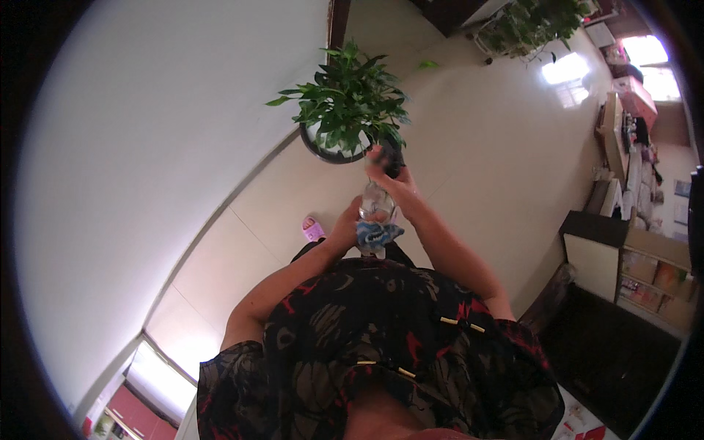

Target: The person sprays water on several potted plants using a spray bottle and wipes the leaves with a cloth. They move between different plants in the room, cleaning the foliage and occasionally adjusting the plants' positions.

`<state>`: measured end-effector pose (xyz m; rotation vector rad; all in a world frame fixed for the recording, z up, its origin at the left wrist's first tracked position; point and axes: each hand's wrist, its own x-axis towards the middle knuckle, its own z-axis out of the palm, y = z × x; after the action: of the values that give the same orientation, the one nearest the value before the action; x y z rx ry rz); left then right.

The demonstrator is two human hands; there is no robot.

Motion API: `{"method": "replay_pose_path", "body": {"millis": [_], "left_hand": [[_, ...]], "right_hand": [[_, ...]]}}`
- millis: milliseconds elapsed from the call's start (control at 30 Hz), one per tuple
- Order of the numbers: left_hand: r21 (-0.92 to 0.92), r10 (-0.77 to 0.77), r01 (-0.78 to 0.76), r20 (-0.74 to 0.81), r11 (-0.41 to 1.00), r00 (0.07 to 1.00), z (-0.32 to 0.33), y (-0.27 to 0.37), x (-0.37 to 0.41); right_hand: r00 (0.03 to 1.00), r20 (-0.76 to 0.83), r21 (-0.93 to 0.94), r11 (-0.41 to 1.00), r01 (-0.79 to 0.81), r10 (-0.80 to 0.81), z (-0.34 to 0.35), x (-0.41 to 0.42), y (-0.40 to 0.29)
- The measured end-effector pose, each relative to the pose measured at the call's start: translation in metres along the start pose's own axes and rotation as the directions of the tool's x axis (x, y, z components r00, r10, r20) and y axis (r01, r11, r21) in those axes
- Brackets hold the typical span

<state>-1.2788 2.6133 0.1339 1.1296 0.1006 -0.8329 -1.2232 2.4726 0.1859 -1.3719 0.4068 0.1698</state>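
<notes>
In front of my body, my left hand (pixel 348 223) is closed around a clear bottle (pixel 375 199). A blue and white patterned cloth (pixel 377 234) lies at the bottle's near end. Just beyond the bottle, my right hand (pixel 389 177) grips a dark object (pixel 392 158), whose kind is too blurred to tell. Past that hand stands a leafy green potted plant (pixel 352 99) in a round pot with a dark rim (pixel 336 160). The lowest leaves hang close to my right fingers.
A white wall (pixel 165 121) runs along the left. Another leafy plant (pixel 528 27) stands at the upper right, and a loose green leaf (pixel 428 64) lies on the tiled floor (pixel 484 148). A dark-topped cabinet (pixel 591 253) and cluttered furniture line the right side.
</notes>
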Motion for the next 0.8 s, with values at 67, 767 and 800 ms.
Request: {"method": "replay_pose_path", "body": {"millis": [67, 767, 800], "left_hand": [[0.094, 0.093, -0.092, -0.008, 0.991, 0.996, 0.0, -0.015, 0.006], [-0.072, 0.34, -0.356, -0.173, 0.932, 0.924, -0.032, 0.066, 0.026], [0.036, 0.28, -0.279, -0.224, 0.959, 0.933, -0.041, 0.067, 0.004]], "right_hand": [[0.993, -0.089, 0.008, 0.997, -0.081, 0.081, 0.0, -0.008, -0.007], [0.977, 0.187, -0.377, 0.926, -0.02, 0.097, 0.041, 0.156, -0.101], [0.972, 0.198, -0.43, 0.902, -0.029, 0.126, 0.036, 0.163, -0.102]]}}
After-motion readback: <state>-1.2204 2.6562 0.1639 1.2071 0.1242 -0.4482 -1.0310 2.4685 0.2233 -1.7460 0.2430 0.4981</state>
